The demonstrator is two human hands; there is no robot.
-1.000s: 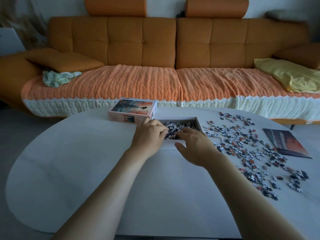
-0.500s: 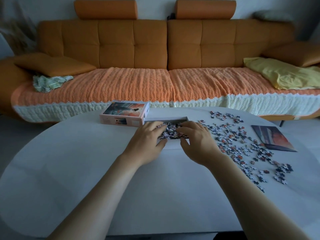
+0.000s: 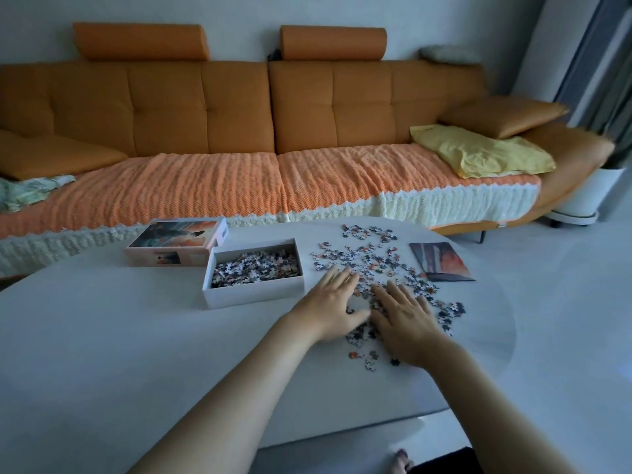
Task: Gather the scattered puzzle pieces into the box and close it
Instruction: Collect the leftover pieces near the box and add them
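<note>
An open white box (image 3: 253, 295) stands on the round white table (image 3: 136, 354) and holds a heap of puzzle pieces. Its lid (image 3: 178, 242), printed with an orange picture, lies just behind it to the left. Scattered puzzle pieces (image 3: 372, 265) cover the table to the right of the box. My left hand (image 3: 333, 307) and my right hand (image 3: 405, 319) lie flat on these pieces, palms down and fingers spread, side by side with a small cluster of pieces between them. Neither hand grips anything.
A printed picture sheet (image 3: 441, 261) lies at the table's right, beyond the pieces. An orange sofa (image 3: 273, 131) with a knitted cover and a yellow pillow (image 3: 478, 152) runs behind the table. The table's near edge is close to my body.
Both hands have left the box and moved right onto the scattered pieces. The box interior, covered by my hands before, now shows fully.
</note>
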